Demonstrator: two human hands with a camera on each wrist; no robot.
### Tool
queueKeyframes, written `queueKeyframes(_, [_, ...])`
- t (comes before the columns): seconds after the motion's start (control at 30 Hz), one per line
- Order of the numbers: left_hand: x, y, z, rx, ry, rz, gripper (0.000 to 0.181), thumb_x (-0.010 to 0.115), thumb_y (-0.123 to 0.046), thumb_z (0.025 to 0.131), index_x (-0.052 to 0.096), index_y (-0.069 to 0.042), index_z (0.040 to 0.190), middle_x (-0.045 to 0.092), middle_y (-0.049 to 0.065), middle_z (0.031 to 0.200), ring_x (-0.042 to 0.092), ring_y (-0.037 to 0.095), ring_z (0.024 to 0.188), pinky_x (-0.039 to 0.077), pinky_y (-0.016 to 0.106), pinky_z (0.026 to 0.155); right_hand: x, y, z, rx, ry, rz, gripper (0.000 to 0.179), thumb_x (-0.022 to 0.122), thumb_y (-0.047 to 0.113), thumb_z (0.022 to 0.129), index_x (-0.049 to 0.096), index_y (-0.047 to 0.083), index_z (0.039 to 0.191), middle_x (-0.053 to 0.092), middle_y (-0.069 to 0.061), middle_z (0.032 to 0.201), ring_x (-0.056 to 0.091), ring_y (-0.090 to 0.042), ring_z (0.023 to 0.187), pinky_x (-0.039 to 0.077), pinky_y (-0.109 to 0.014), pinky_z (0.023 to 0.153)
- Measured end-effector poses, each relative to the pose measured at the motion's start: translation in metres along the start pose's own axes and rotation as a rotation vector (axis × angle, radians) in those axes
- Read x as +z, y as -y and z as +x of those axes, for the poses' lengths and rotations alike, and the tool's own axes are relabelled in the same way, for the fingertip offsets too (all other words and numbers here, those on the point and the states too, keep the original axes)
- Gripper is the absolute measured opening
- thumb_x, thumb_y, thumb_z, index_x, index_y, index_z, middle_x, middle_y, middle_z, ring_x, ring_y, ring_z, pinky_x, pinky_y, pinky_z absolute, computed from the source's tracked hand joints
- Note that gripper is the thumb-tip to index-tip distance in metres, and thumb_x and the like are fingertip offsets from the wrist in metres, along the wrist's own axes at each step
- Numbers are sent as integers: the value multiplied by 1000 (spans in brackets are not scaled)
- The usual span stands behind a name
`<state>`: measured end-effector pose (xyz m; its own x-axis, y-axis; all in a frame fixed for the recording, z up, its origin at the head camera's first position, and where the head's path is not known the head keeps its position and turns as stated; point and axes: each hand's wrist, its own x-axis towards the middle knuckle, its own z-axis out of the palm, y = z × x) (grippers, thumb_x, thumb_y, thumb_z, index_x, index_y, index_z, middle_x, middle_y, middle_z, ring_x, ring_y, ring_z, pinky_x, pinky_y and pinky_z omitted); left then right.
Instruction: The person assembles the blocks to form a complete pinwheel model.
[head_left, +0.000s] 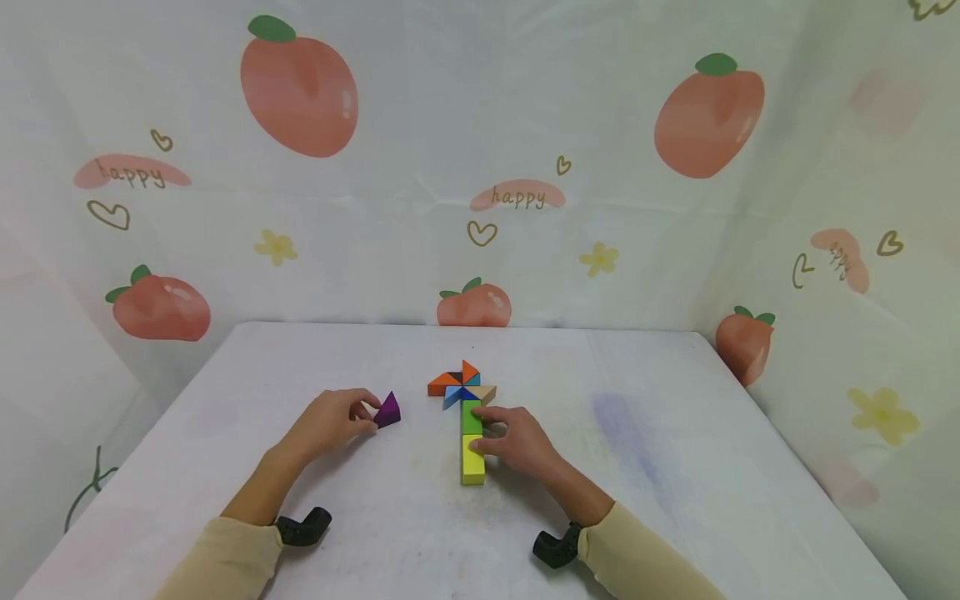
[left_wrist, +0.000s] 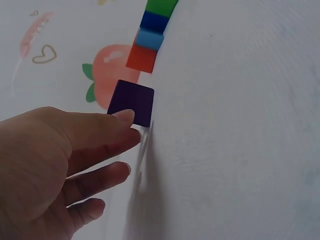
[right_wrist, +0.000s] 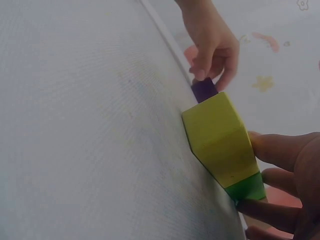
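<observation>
My left hand point(head_left: 336, 418) pinches a purple triangular block point(head_left: 388, 411) between thumb and fingers, left of the other blocks. A green block point(head_left: 472, 417) and a yellow block point(head_left: 473, 465) lie end to end in a straight column. Over this column, my right hand point(head_left: 520, 437) touches the green block with a finger and the yellow one with its thumb. In the right wrist view, the yellow block point(right_wrist: 220, 137) is nearest, with the thumb point(right_wrist: 275, 149) against its edge. Above the column, several triangular blocks form a pinwheel, including an orange block point(head_left: 442, 385) and a tan block point(head_left: 483, 392).
The blocks lie on a white table point(head_left: 600, 517) with a faint bluish stain point(head_left: 626, 433) to the right. Behind it hangs a white cloth point(head_left: 420, 108) printed with peaches. A dark green cord point(head_left: 93, 483) shows beyond the left edge.
</observation>
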<state>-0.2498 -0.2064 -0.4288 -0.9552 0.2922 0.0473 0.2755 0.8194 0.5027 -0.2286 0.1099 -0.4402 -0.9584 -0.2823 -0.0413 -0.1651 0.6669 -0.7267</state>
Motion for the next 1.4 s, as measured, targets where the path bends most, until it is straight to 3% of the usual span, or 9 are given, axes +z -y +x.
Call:
queueKeyframes(0.17, [-2, -4, 1, 22, 14, 24, 24, 74, -12, 84, 69, -14, 107, 64, -8, 83, 55, 15, 78, 48, 35, 71, 0, 1, 0, -1, 0, -2, 52, 78, 32, 83, 63, 19, 132, 66, 0, 118, 50, -25, 114, 44, -48, 95])
queueKeyframes(0.33, [-5, -4, 4, 84, -23, 79, 29, 75, -9, 81, 70, -13, 109, 67, -4, 94, 58, 17, 83, 50, 38, 74, 0, 1, 0, 3, 1, 1, 52, 78, 32, 83, 63, 20, 132, 66, 0, 118, 50, -26, 115, 44, -49, 96])
queueKeyframes(0.47, [-2, -8, 7, 112, -56, 112, 36, 78, -10, 80, 69, -13, 115, 67, 3, 112, 61, 24, 96, 52, 44, 84, 0, -1, 0, -12, 4, 3, 52, 78, 32, 83, 63, 19, 132, 66, 0, 118, 50, -26, 116, 43, -50, 97])
queueKeyframes(0.63, [2, -15, 10, 139, -51, 153, 40, 78, -15, 81, 68, -15, 120, 63, 9, 122, 55, 33, 116, 45, 55, 96, 0, -2, 0, -15, 5, 4, 52, 78, 32, 83, 63, 19, 132, 66, 0, 119, 50, -26, 117, 44, -50, 97])
queueKeyframes(0.77, [3, -20, 13, 183, -48, 200, 42, 80, -16, 80, 69, -15, 120, 65, 7, 120, 56, 32, 115, 45, 54, 96, 0, -2, 0, -12, 2, 2, 52, 78, 32, 84, 63, 20, 132, 66, 0, 119, 50, -27, 116, 43, -50, 97])
queueKeyframes(0.9, [4, -24, 15, 207, -28, 227, 42, 81, -15, 79, 70, -16, 119, 68, 4, 111, 58, 28, 105, 50, 47, 88, 0, -2, 0, -9, 1, 2, 52, 78, 32, 84, 63, 19, 132, 66, 0, 119, 49, -27, 116, 44, -50, 96])
queueKeyframes(1.17, [7, -23, 20, 204, 18, 220, 35, 80, -16, 80, 72, -18, 114, 65, -5, 93, 57, 21, 93, 50, 37, 78, 0, -1, -1, -4, -1, 3, 51, 78, 32, 83, 64, 20, 131, 65, 0, 120, 49, -27, 116, 44, -49, 95])
queueKeyframes(1.4, [8, -27, 20, 181, 38, 191, 32, 81, -17, 79, 73, -15, 110, 63, -6, 89, 56, 16, 87, 51, 35, 77, -1, 0, 0, -6, 1, 2, 51, 78, 32, 83, 63, 20, 131, 65, 0, 120, 49, -26, 116, 44, -49, 95])
